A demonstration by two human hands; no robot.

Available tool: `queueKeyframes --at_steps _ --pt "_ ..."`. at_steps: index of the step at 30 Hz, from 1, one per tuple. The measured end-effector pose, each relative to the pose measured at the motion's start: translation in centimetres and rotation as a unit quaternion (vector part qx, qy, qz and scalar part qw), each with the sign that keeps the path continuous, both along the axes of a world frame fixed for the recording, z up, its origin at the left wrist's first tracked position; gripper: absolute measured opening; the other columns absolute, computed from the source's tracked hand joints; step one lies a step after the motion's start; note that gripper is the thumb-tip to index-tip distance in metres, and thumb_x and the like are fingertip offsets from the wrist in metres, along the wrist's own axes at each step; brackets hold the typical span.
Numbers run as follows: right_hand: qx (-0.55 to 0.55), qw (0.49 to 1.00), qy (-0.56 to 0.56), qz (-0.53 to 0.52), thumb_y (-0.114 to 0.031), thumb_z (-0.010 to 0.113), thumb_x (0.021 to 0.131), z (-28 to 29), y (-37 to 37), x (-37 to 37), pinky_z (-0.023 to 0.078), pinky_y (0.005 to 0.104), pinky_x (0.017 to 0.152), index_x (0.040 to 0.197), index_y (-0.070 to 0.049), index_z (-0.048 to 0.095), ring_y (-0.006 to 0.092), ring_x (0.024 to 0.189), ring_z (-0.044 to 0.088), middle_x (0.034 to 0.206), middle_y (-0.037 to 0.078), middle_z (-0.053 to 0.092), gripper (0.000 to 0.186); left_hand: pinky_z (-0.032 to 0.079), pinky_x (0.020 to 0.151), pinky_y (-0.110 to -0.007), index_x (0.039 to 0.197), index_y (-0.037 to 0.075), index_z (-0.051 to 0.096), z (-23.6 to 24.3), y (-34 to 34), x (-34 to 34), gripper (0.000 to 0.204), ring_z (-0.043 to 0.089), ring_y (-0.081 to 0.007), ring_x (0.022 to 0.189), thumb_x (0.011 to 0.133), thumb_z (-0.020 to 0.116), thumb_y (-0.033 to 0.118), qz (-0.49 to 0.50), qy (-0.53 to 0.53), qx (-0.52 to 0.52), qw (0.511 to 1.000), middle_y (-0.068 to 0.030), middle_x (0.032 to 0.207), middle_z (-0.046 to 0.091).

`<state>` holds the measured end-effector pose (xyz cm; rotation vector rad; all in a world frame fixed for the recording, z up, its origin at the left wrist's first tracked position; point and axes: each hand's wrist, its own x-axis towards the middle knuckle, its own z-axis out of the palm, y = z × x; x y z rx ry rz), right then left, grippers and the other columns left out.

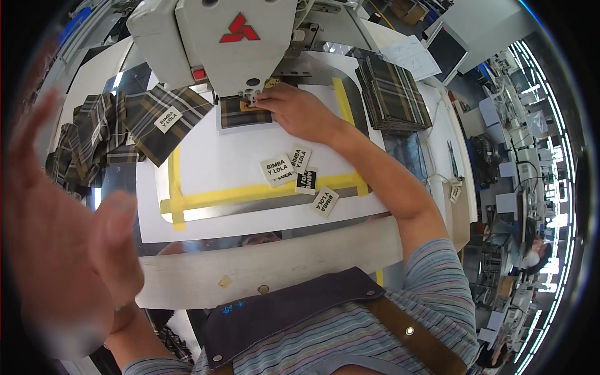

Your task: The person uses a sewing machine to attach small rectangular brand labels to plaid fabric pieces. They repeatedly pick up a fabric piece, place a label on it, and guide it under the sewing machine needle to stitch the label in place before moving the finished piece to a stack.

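Note:
Close to the lens, my left hand [75, 231] is raised and blurred, its fingers stretched and apart from the thumb, with nothing seen in it. My right hand [303, 112] reaches to the needle area of the white sewing machine [234, 44]. Its fingertips are drawn together beside the presser foot [249, 98], at a small tan piece partly hidden by them. Beneath lies a dark plaid fabric piece [232, 119] on the white work plate [219, 156]. Several small cloth labels [276, 170], mostly cream with dark lettering, lie loose on the plate nearer me.
Left of the machine, plaid pieces [165, 128] with cream labels on them are heaped. At the right stands a stack of folded plaid pieces [394, 94]. Yellow tape [262, 195] borders the plate. Small thread snips [452, 159] lie at the right edge.

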<state>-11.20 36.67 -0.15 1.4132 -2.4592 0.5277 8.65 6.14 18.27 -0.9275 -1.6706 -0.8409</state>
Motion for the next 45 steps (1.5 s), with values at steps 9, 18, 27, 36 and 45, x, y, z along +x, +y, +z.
queueKeyframes --at_steps 9,18,27,36,45 --pt "-0.044 0.997 -0.023 -0.057 -0.005 0.068 0.098 4.7 4.4 3.0 0.048 0.0460 0.116 0.127 -0.008 0.077 0.0313 0.132 0.062 0.139 0.007 0.071 0.031 0.049 0.119 -0.048 0.130 0.000 0.070 -11.8 -0.7 -3.9 0.043 0.058 -0.0359 0.141 0.088 0.077 -0.002 0.050 -0.349 -0.272 0.896 -0.0115 0.146 0.068" --pt "-0.056 0.994 0.034 -0.091 -0.008 0.071 0.096 1.9 7.1 0.9 0.048 0.0438 0.113 0.111 -0.006 0.082 0.0319 0.127 0.063 0.131 0.007 0.075 0.019 0.042 0.123 -0.047 0.144 0.001 0.065 -16.6 1.6 -10.4 0.048 0.049 -0.0334 0.149 0.097 0.072 0.007 0.052 -0.328 -0.338 0.880 -0.0084 0.156 0.061" --pt "-0.044 0.995 -0.019 -0.083 -0.003 0.070 0.095 1.7 7.3 0.8 0.049 0.0435 0.113 0.115 -0.004 0.081 0.0298 0.128 0.065 0.131 0.008 0.075 0.022 0.039 0.123 -0.044 0.149 0.005 0.064 -16.5 1.6 -12.4 0.049 0.049 -0.0313 0.148 0.101 0.069 0.017 0.039 -0.360 -0.340 0.868 -0.0071 0.160 0.058" --pt "-0.056 0.995 0.000 -0.079 -0.008 0.070 0.097 1.8 7.2 0.9 0.049 0.0436 0.110 0.111 -0.004 0.082 0.0299 0.123 0.064 0.127 0.007 0.076 0.019 0.043 0.114 -0.042 0.144 0.009 0.069 -16.1 1.0 -13.1 0.045 0.054 -0.0318 0.117 0.101 0.071 0.018 0.024 -0.379 -0.344 0.859 -0.0037 0.159 0.060" --pt "-0.060 0.995 -0.004 -0.081 -0.010 0.071 0.097 1.8 7.1 0.7 0.048 0.0442 0.110 0.112 -0.005 0.082 0.0301 0.124 0.064 0.127 0.007 0.076 0.019 0.044 0.112 -0.041 0.144 0.010 0.070 -15.3 0.8 -13.5 0.045 0.053 -0.0315 0.113 0.099 0.071 0.015 0.008 -0.399 -0.352 0.847 -0.0037 0.158 0.061"
